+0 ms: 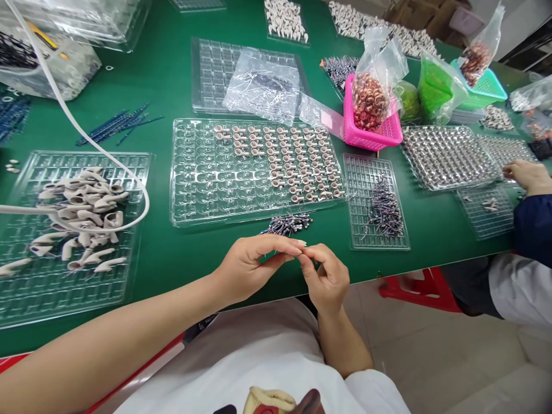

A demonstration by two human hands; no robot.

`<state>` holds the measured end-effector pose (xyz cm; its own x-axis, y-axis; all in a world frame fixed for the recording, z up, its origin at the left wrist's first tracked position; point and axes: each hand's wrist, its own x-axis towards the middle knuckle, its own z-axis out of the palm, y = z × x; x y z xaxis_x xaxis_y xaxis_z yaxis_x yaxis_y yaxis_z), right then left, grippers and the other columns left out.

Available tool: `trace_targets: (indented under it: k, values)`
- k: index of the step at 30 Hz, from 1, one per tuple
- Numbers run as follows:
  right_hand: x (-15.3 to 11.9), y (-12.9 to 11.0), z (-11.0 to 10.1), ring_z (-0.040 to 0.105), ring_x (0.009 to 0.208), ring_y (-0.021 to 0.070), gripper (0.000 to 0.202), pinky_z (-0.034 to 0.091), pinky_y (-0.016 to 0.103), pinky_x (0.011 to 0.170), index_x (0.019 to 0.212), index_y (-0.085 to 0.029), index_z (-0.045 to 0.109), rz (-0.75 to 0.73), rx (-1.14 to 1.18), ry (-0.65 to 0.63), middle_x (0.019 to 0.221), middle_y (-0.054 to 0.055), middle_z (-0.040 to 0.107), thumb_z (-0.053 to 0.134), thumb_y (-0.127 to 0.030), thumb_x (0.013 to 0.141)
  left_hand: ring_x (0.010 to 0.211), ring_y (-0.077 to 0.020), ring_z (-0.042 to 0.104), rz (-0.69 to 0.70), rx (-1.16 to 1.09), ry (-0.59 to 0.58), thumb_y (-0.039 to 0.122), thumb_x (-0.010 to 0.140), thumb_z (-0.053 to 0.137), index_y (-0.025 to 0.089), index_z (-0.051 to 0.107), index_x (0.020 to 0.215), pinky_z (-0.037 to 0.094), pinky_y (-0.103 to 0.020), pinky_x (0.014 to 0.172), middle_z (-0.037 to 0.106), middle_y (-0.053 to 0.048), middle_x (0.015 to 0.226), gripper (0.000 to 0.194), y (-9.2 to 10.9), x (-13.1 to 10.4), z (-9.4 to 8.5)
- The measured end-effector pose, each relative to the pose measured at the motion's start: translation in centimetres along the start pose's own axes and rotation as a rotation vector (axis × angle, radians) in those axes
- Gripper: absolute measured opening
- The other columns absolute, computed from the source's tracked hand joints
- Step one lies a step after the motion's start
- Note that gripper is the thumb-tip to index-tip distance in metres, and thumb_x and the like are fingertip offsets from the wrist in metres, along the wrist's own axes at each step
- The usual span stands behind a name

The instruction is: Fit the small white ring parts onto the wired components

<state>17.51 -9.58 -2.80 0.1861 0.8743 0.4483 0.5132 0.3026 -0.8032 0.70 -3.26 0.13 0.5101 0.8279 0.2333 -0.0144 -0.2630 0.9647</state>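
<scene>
My left hand (254,263) and my right hand (326,276) meet fingertip to fingertip at the table's front edge. Both are pinched closed, and whatever lies between the fingertips is too small to make out. Just beyond them is a small pile of dark wired parts (288,223). Behind that pile lies a clear moulded tray (202,190); small white and brown parts (304,164) fill its right side in rows. A smaller tray (360,233) to the right holds a heap of wired parts (387,210).
At the left, a clear tray (26,299) bears white curved shells (88,213), with a white cable (92,141) looping over it. A pink basket (375,139) holds a bag of copper-coloured rings (370,100). Another person's hand (528,175) is at the far right, near a red stool (422,290).
</scene>
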Motion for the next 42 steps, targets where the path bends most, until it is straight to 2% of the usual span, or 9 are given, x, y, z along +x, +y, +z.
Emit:
trace_targets:
  k: [11,21,25,28,33,37,42]
  values:
    - [-0.07,0.38,0.08,0.067,0.073,0.0153,0.016,0.051,0.028,0.057,0.097,-0.024,0.065,-0.063,0.034,0.003,0.081,0.002,0.071,0.066,-0.012,0.086,0.097,-0.0155,0.073,0.056,0.061,-0.028,0.003,0.088,0.058,0.020,0.074,0.097,0.059,-0.023,0.089,0.077,-0.003,0.104,0.025,0.08,0.13,-0.13]
    - [0.32,-0.03,0.25,0.059,0.067,0.0123,0.010,0.051,0.028,0.063,0.087,-0.023,0.058,-0.035,0.008,-0.024,0.076,-0.001,0.064,0.062,-0.015,0.086,0.098,-0.0154,0.073,0.012,0.042,-0.055,0.006,0.089,0.058,0.020,0.073,0.099,0.059,-0.023,0.088,0.077,-0.003,0.106,0.023,-0.16,-0.03,0.03]
    - [0.32,-0.19,0.21,0.054,0.064,0.0111,0.010,0.045,0.026,0.060,0.079,-0.022,0.056,0.086,0.013,-0.003,0.071,-0.002,0.058,0.058,-0.017,0.087,0.099,-0.0177,0.072,-0.076,0.102,-0.075,0.014,0.087,0.063,0.020,0.069,0.111,0.059,-0.027,0.088,0.075,-0.005,0.110,0.025,-0.20,-0.03,-0.10]
    - [0.15,-0.02,0.08,0.049,0.061,0.0104,0.013,0.041,0.024,0.056,0.075,-0.021,0.055,0.219,0.039,0.019,0.069,-0.003,0.055,0.058,-0.021,0.088,0.090,-0.0175,0.072,-0.099,0.236,-0.053,0.021,0.085,0.068,0.019,0.069,0.111,0.059,-0.027,0.081,0.076,-0.005,0.104,0.027,0.06,0.15,-0.42]
    - [0.07,0.18,-0.10,0.046,0.059,0.0102,0.015,0.039,0.024,0.054,0.074,-0.021,0.056,0.274,0.030,0.001,0.068,-0.003,0.053,0.058,-0.026,0.087,0.075,-0.0146,0.070,-0.026,0.391,-0.007,0.023,0.086,0.065,0.018,0.071,0.093,0.054,-0.022,0.067,0.075,-0.003,0.084,0.010,0.36,0.41,-0.66]
    - [0.20,0.13,-0.09,0.046,0.059,0.0102,0.015,0.038,0.024,0.055,0.073,-0.021,0.056,0.273,0.020,-0.024,0.067,-0.003,0.053,0.057,-0.026,0.087,0.074,-0.0139,0.068,0.045,0.458,0.001,0.021,0.090,0.060,0.018,0.071,0.091,0.052,-0.022,0.067,0.074,-0.002,0.082,0.012,0.22,0.51,-0.65]
    - [0.29,0.23,-0.08,0.046,0.058,0.0101,0.016,0.038,0.023,0.054,0.073,-0.020,0.056,0.263,-0.005,-0.051,0.065,-0.004,0.051,0.056,-0.027,0.087,0.071,-0.0159,0.065,0.098,0.570,-0.046,0.019,0.091,0.054,0.017,0.068,0.088,0.050,-0.026,0.066,0.071,-0.003,0.076,0.015,0.18,0.50,-0.63]
